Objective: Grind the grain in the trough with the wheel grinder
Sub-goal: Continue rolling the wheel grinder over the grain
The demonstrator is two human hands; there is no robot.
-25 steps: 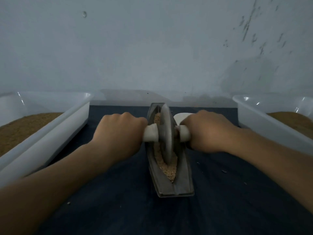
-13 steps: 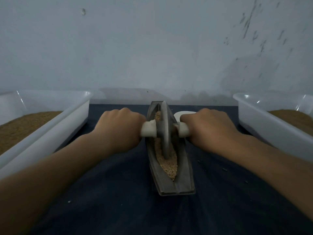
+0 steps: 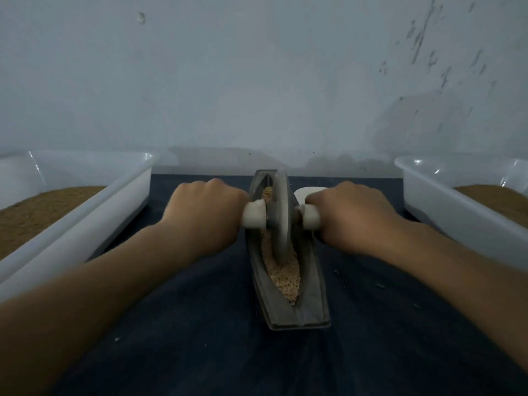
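One trough is set lengthwise on the dark worktop, and one wheel grinder is stood in its far half. The white handle is gripped at both ends: the left hand is curled round it left of the trough, the right hand right of it. Grain is heaped in the trough's near half and looks coarse, so the grinding is judged far from done. Two trays of brown meal are counted, a left tray and a right tray, flanking the trough.
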